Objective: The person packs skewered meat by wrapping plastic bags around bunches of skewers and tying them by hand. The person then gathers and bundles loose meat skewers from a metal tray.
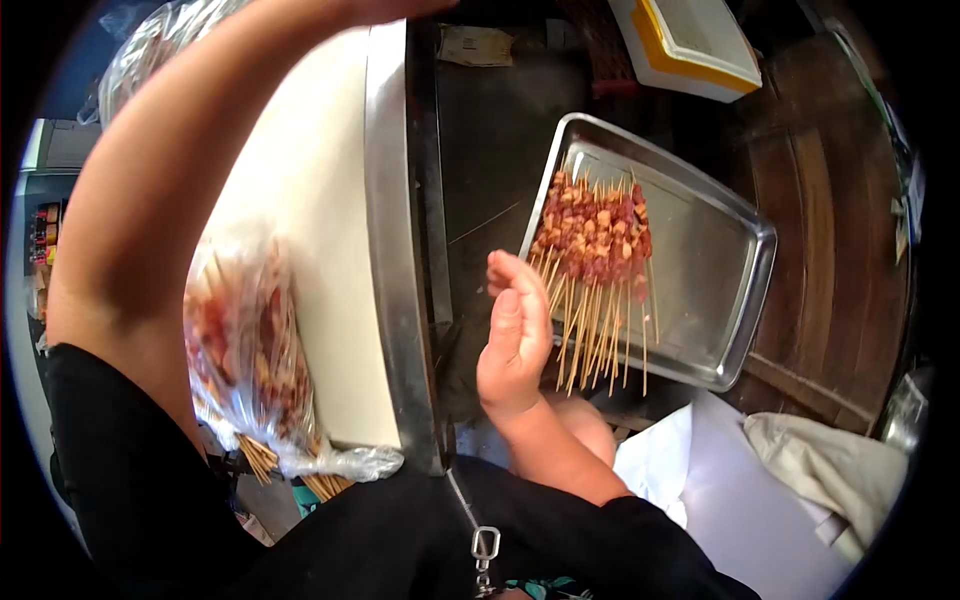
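My right hand (515,345) is raised beside the left edge of a metal tray (715,340). Its fingers are loosely bent, with the thumb out, and nothing shows in them. Several raw meat skewers (595,235) lie bunched at the tray's left side, their bare sticks pointing towards me and over its rim. My left arm reaches up across the pale tabletop, and only part of my left hand (385,8) shows at the top edge. Its fingers are hidden. Below that arm, a clear plastic bag (255,350) of more meat skewers rests on the tabletop (335,230).
A metal edge (392,200) borders the tabletop. Another plastic bag (165,45) sits at the far left. A white foam box (695,45) with a yellow band stands at the top right. Brown wooden boards (820,220) lie right of the tray, with pale cloth (820,465) below.
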Tool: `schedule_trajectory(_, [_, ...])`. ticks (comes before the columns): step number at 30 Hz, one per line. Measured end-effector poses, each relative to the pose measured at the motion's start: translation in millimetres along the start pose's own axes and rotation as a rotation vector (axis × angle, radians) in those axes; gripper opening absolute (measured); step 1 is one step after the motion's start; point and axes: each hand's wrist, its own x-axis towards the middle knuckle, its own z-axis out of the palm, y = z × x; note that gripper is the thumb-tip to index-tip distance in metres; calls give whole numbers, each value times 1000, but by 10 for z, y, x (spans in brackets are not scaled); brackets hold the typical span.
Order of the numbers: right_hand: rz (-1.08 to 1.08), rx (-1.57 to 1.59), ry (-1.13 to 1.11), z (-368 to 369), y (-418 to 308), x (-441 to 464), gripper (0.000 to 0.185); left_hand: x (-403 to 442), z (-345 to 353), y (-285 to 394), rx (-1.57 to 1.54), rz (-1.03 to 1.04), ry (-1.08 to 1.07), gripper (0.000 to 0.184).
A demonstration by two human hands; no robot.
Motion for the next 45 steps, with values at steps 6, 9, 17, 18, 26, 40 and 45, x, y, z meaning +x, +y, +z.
schedule_trajectory(6, [126, 42, -108, 123, 63, 102, 30, -81, 193, -336, 143, 201, -100, 17])
schedule_trajectory(9, [156, 5, -112, 165, 140, 99, 29, -51, 176, -387, 201, 261, -47, 19])
schedule_trajectory(17, [146, -65, -194, 34, 202, 532, 24, 23, 254, -462, 59, 174, -135, 19])
schedule_trajectory(18, [105, -102, -205, 17, 186, 687, 22, 39, 255, -460, 47, 167, -133, 19])
schedule_trajectory(26, [-49, -526, -460, 655, 819, 3005, 25, 145, 234, -520, -22, -77, 66, 28])
schedule_trajectory(40, [260, -1402, -856, 442, 4137, 4363, 41, 233, 201, -618, -22, -168, -103, 16])
schedule_trajectory(45, [360, -1343, -938, 356, 5304, 4541, 64, 234, 191, -669, -40, -125, -133, 15])
